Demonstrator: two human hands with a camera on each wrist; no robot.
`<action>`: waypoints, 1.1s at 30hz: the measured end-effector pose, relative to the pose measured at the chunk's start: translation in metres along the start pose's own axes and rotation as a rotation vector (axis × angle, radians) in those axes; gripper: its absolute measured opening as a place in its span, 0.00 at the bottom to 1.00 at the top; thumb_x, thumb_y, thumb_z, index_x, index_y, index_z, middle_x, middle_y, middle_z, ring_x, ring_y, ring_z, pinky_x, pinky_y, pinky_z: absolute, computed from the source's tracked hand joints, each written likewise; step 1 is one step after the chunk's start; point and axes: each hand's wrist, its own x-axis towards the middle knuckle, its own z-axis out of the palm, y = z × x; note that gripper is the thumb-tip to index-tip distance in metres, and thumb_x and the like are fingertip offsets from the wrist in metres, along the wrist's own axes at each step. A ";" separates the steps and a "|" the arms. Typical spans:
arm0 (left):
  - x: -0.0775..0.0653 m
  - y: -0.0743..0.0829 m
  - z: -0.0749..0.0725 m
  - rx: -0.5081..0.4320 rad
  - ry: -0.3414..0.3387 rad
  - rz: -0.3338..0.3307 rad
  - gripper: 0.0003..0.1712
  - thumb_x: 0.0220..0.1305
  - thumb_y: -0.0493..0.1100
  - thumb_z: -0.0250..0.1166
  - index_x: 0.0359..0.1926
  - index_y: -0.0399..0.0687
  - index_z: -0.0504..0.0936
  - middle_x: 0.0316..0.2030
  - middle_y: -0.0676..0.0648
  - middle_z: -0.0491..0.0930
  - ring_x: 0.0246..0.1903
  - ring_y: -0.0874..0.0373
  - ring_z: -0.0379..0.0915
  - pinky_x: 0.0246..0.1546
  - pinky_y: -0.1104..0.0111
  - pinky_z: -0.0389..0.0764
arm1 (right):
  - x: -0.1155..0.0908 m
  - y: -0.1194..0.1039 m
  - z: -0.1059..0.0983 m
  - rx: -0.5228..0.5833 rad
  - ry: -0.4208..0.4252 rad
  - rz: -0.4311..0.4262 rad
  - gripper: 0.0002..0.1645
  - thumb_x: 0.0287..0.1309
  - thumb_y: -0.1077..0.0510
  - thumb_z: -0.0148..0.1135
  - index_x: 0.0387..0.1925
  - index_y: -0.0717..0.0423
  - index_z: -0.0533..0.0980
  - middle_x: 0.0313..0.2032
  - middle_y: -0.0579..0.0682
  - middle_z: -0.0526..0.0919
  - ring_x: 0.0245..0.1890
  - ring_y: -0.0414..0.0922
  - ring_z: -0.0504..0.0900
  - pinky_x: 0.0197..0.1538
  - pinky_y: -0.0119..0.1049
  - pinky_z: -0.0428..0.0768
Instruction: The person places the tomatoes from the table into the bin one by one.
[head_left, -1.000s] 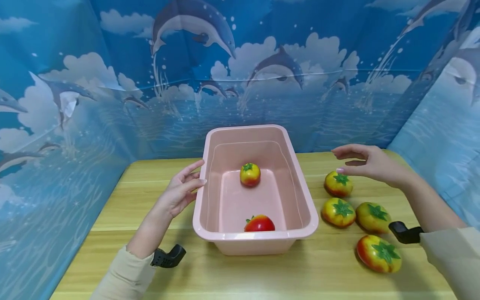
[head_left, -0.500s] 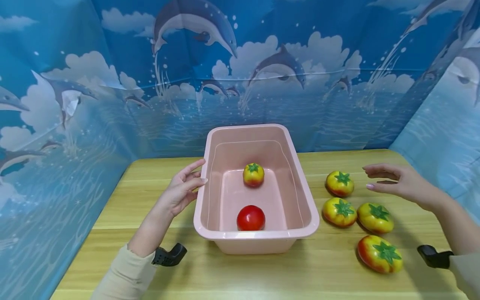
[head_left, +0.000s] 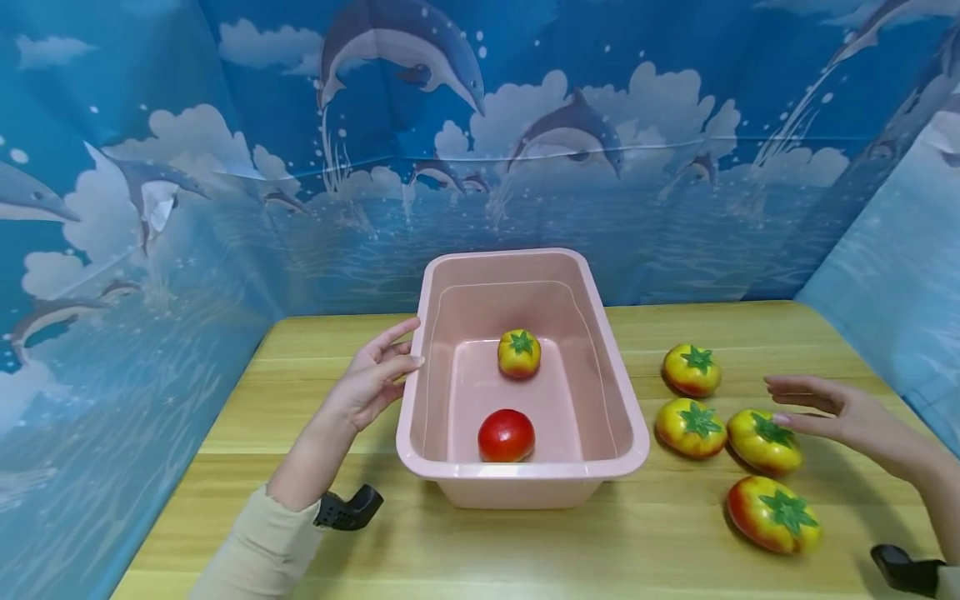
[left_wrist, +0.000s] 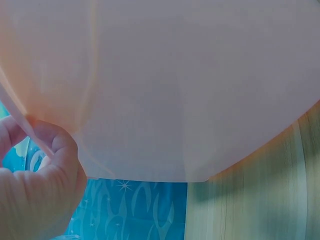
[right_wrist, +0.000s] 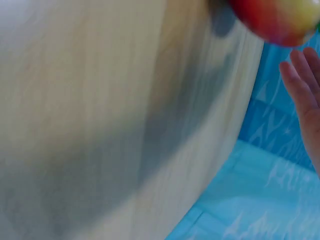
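Blue dolphin backdrop (head_left: 450, 217), wooden worktop (head_left: 525, 558), pink bin (head_left: 525, 470) standing on it in front of you. Your left grip (head_left: 378, 379) is narrow, pinching the bin's left rim between thumb and fingers. Your right grip (head_left: 843, 421) is fairly wide, fingers out, holding nothing.

Step in hand, best guess: picking from the loose tomatoes to fill the bin. Two in so far: yellow tomato (head_left: 519, 354) further back, red tomato (head_left: 506, 435) near the front wall, apart from each other.

Four outside, all right of the bin: far tomato (head_left: 692, 370), inner tomato (head_left: 691, 427), outer tomato (head_left: 753, 446) just beside the inner one, near tomato (head_left: 774, 514) closest to you.

Outer tomato sits nearest your right grip, just left of and below the hand in the head view; thumb tip overlaps its leaf edge, can't tell if it touches. Right wrist view puts a red-and-yellow tomato by the fingertips, can't say which.

Next move likely calls for lowering the right hand and closing round one tomato; left stays steadying the rim. Smooth, round skin could roll if you clip it off-centre.
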 end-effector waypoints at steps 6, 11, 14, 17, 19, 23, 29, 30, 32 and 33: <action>0.001 0.000 0.000 -0.004 0.002 -0.001 0.37 0.60 0.25 0.51 0.70 0.42 0.53 0.44 0.46 0.72 0.38 0.60 0.75 0.37 0.70 0.80 | -0.008 0.015 0.000 0.083 -0.042 -0.015 0.33 0.65 0.57 0.53 0.68 0.61 0.55 0.50 0.20 0.63 0.46 0.17 0.66 0.38 0.30 0.79; 0.001 0.001 0.000 -0.006 -0.006 0.000 0.37 0.61 0.25 0.51 0.70 0.42 0.53 0.45 0.46 0.72 0.37 0.60 0.75 0.37 0.70 0.80 | -0.014 0.023 0.004 0.160 -0.083 -0.037 0.33 0.64 0.62 0.53 0.68 0.56 0.56 0.50 0.17 0.65 0.47 0.17 0.66 0.38 0.28 0.79; 0.001 0.000 0.000 -0.008 -0.005 -0.002 0.37 0.60 0.25 0.52 0.70 0.42 0.53 0.45 0.46 0.72 0.37 0.60 0.75 0.37 0.70 0.80 | -0.016 0.028 0.007 0.169 -0.100 -0.048 0.33 0.64 0.64 0.53 0.68 0.55 0.56 0.50 0.16 0.63 0.46 0.16 0.65 0.38 0.27 0.78; 0.001 0.000 0.001 -0.008 -0.005 -0.001 0.38 0.60 0.25 0.52 0.70 0.42 0.53 0.45 0.46 0.72 0.37 0.60 0.75 0.36 0.69 0.80 | -0.016 0.030 0.009 0.168 -0.121 -0.035 0.35 0.63 0.63 0.54 0.69 0.56 0.55 0.50 0.15 0.60 0.46 0.15 0.63 0.39 0.27 0.78; 0.001 0.000 0.001 -0.009 -0.005 -0.001 0.38 0.60 0.25 0.52 0.70 0.42 0.53 0.45 0.46 0.72 0.37 0.60 0.75 0.36 0.70 0.81 | -0.016 0.031 0.011 0.147 -0.123 -0.023 0.36 0.62 0.62 0.55 0.69 0.56 0.54 0.50 0.14 0.58 0.45 0.15 0.62 0.39 0.27 0.77; 0.000 0.000 0.001 -0.013 -0.006 -0.002 0.38 0.60 0.25 0.51 0.70 0.43 0.53 0.44 0.46 0.72 0.37 0.61 0.75 0.36 0.70 0.81 | -0.016 0.029 0.014 0.081 -0.113 0.003 0.38 0.62 0.58 0.57 0.70 0.56 0.53 0.50 0.15 0.55 0.56 0.44 0.69 0.39 0.28 0.77; 0.000 0.000 0.000 -0.015 -0.005 -0.002 0.37 0.61 0.25 0.51 0.70 0.42 0.53 0.44 0.46 0.72 0.37 0.61 0.75 0.36 0.70 0.81 | -0.015 0.030 0.015 0.081 -0.091 -0.004 0.39 0.61 0.58 0.58 0.70 0.56 0.53 0.50 0.16 0.56 0.53 0.36 0.68 0.39 0.28 0.78; 0.000 0.000 0.000 -0.013 -0.004 -0.001 0.37 0.61 0.25 0.51 0.70 0.42 0.53 0.43 0.47 0.72 0.37 0.61 0.75 0.36 0.70 0.81 | -0.015 0.030 0.016 0.087 -0.087 -0.001 0.38 0.61 0.59 0.58 0.69 0.56 0.54 0.50 0.16 0.57 0.51 0.28 0.67 0.39 0.28 0.78; 0.000 0.000 0.000 -0.010 -0.006 0.000 0.37 0.60 0.25 0.51 0.70 0.42 0.52 0.43 0.47 0.72 0.37 0.61 0.75 0.36 0.70 0.80 | -0.015 0.030 0.016 0.085 -0.085 -0.009 0.38 0.61 0.58 0.58 0.69 0.57 0.54 0.50 0.16 0.57 0.49 0.26 0.66 0.39 0.28 0.78; 0.000 0.000 0.000 -0.009 -0.006 0.000 0.38 0.60 0.25 0.51 0.70 0.42 0.53 0.43 0.47 0.72 0.37 0.61 0.75 0.37 0.70 0.80 | -0.015 0.030 0.016 0.077 -0.077 -0.007 0.38 0.61 0.58 0.58 0.69 0.57 0.54 0.50 0.16 0.58 0.49 0.26 0.67 0.39 0.28 0.78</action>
